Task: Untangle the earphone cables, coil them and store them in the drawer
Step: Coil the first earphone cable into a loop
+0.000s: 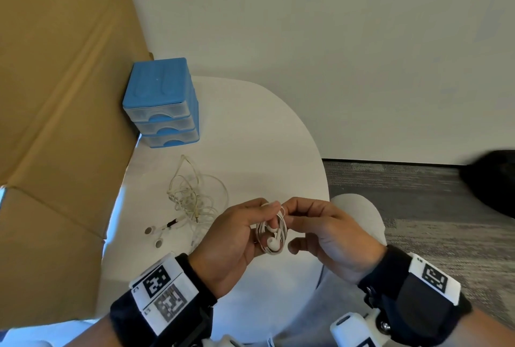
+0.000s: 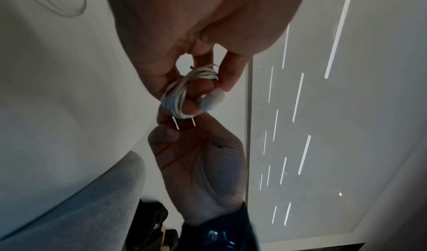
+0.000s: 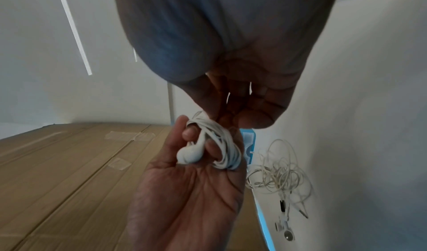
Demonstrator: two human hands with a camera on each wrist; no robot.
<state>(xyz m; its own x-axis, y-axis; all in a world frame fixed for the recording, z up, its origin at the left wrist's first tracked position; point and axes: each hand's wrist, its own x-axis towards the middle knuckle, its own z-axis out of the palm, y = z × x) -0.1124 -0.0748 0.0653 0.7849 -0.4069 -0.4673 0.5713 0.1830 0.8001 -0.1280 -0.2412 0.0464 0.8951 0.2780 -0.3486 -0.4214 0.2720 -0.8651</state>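
A coiled white earphone cable (image 1: 272,231) is wound round the fingers of my left hand (image 1: 237,238), its earbud (image 3: 188,155) lying against the palm. My right hand (image 1: 320,232) pinches the top of that coil (image 2: 182,101) between thumb and fingertips. Both hands hover above the near part of the white table (image 1: 264,137). A second, cream earphone cable (image 1: 195,199) lies in a tangle on the table left of my hands, its earbuds (image 1: 154,236) at the near left. The blue three-drawer unit (image 1: 163,104) stands at the table's far left, all drawers closed.
A large cardboard sheet (image 1: 55,95) leans along the table's left side, right behind the drawer unit. A light grey chair back (image 1: 359,212) sits by the table's right edge, over grey carpet (image 1: 418,207). A dark object (image 1: 493,179) lies on the floor far right.
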